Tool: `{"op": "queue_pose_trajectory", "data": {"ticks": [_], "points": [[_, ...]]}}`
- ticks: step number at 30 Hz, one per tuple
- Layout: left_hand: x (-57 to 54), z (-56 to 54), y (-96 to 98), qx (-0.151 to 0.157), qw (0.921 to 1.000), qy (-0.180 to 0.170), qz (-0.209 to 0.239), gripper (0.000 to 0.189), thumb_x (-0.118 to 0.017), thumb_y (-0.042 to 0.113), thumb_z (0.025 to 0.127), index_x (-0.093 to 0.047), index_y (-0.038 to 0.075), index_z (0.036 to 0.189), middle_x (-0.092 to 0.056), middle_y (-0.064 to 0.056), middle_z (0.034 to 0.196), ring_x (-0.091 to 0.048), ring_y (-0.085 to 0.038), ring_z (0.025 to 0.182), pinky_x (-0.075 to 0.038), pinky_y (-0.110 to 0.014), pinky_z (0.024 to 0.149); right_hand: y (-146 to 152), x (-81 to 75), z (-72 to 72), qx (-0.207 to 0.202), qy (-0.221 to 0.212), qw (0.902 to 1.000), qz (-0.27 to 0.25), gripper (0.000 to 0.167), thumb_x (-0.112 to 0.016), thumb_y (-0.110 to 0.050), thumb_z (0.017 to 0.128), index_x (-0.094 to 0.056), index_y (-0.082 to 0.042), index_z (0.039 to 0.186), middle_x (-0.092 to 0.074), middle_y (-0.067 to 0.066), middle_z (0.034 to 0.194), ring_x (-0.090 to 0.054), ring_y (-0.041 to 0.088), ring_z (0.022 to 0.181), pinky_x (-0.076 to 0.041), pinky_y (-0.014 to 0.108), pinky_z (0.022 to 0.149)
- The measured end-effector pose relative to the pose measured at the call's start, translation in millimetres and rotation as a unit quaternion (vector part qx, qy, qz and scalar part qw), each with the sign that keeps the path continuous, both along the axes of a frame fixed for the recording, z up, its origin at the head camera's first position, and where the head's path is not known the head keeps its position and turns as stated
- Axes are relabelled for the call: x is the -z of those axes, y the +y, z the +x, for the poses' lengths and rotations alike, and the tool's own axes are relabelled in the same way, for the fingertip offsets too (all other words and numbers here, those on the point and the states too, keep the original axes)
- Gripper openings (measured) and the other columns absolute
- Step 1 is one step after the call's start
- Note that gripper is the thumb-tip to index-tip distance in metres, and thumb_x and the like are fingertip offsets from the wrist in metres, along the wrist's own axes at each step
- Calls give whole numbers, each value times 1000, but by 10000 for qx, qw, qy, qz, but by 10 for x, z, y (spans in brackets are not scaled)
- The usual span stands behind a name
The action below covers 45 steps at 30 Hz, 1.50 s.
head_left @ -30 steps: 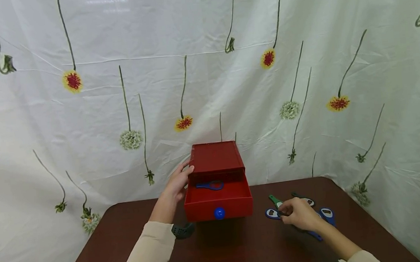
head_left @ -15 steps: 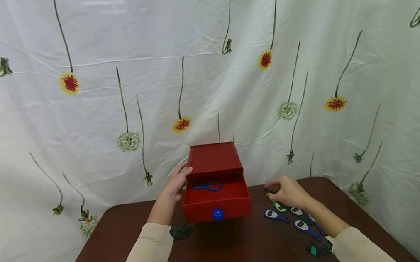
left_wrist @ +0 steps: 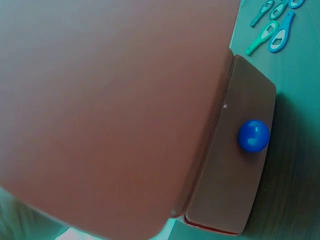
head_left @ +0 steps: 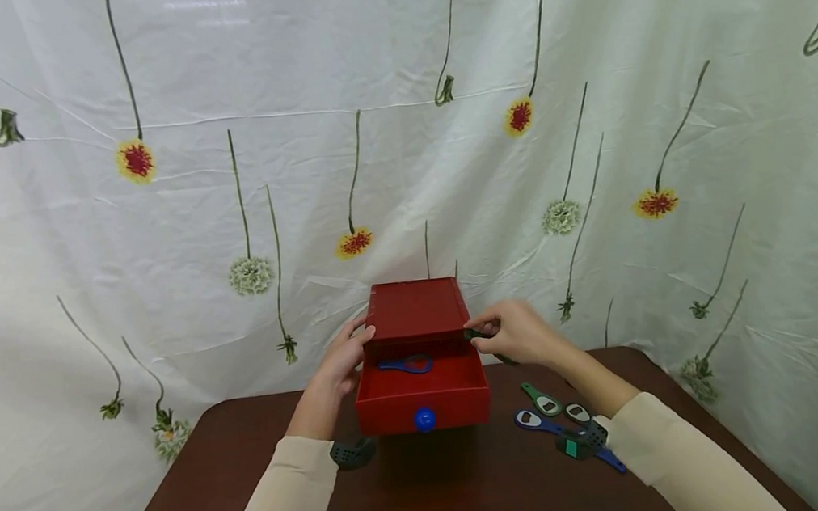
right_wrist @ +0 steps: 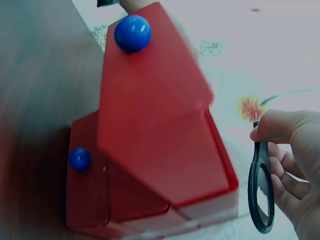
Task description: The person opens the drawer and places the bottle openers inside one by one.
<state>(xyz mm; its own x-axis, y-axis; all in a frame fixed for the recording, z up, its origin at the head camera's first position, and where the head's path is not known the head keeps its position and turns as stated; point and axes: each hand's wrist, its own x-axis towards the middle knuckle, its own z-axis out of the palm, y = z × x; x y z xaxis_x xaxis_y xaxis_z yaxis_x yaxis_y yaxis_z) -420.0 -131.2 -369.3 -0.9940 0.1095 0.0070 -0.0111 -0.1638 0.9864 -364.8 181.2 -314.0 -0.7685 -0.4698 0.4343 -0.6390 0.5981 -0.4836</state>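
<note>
A red drawer box [head_left: 417,307] stands on the table, its upper drawer [head_left: 386,412] pulled out by its front with a blue knob [head_left: 425,420]. Inside that drawer lies a blue bottle opener [head_left: 395,364]. My left hand [head_left: 341,360] rests along the box's left side, thumb near the top front corner and fingers extended backward. At the box's right front corner, my right hand [head_left: 521,332] pinches a black bottle opener by its end. In the right wrist view the black bottle opener [right_wrist: 260,155] hangs ring downward from thumb and fingers, beside the red box.
On the table to the right lie several bottle openers: a green one [head_left: 542,399], a blue one [head_left: 529,419], a dark one [head_left: 577,413] and another blue one [head_left: 611,460] partly under the right wrist strap. A flowered curtain [head_left: 291,71] hangs behind. The lower drawer [right_wrist: 87,185] is closed.
My right hand has lifted the black bottle opener from the group on the right and carried it left and up to the box. The left hand stays at the box.
</note>
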Motion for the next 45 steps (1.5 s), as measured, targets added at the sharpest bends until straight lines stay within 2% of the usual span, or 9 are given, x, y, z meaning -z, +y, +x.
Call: {"op": "queue_pose_trajectory", "data": {"ticks": [8,13,16,24,31,36,45], "points": [[2,-15,-27,-5,10000,24,-21,56,-50,24,111,-31,16,163,-46,-25,151,-44,-43,138,-36,-63,108,-422,-195,-86,-471,528,9963,497,23,-77,-10,91,-80,-4,113,-69,-4,89,-56,10,76,-47,28,68],[13,-22,-23,20,10000,8,-12,55,-49,22,111,-31,15,163,-46,-25,151,-44,-42,138,-35,-62,109,-751,-201,-181,-776,595,9907,950,22,-77,-14,91,-81,-6,112,-70,-5,87,-53,10,74,-45,25,64],[18,-20,-6,54,10000,2,-38,55,-49,22,112,-31,14,163,-46,-24,151,-45,-40,136,-35,-61,110,-912,-187,-211,-834,539,9901,992,20,-78,-13,90,-82,-6,109,-73,-4,87,-57,11,76,-48,24,66],[-4,-14,1,72,10000,-47,20,54,-50,23,111,-32,15,162,-47,-22,151,-46,-36,133,-34,-59,111,-1137,-109,-279,-653,293,9890,1296,20,-77,-14,92,-82,-7,110,-76,1,97,-67,13,89,-54,27,78],[20,-20,-2,28,10000,-25,-52,54,-50,23,111,-33,15,162,-50,-23,147,-51,-34,126,-38,-58,108,-1298,-55,-325,-354,22,9896,1394,26,-80,-20,94,-79,-7,116,-77,3,101,-69,13,91,-55,26,78],[20,-5,15,95,9999,33,-45,55,-49,24,112,-31,14,163,-49,-23,148,-51,-34,127,-39,-58,107,-1287,-55,-291,-32,80,9921,1249,32,-80,-26,94,-78,-9,120,-76,0,100,-68,12,88,-55,26,75],[31,-12,-5,54,10000,55,-50,54,-48,23,112,-31,14,163,-47,-24,149,-48,-36,131,-39,-58,106,-1103,-83,-222,-106,79,9953,956,32,-79,-24,95,-77,-4,120,-76,2,100,-68,13,87,-54,28,75]]}}
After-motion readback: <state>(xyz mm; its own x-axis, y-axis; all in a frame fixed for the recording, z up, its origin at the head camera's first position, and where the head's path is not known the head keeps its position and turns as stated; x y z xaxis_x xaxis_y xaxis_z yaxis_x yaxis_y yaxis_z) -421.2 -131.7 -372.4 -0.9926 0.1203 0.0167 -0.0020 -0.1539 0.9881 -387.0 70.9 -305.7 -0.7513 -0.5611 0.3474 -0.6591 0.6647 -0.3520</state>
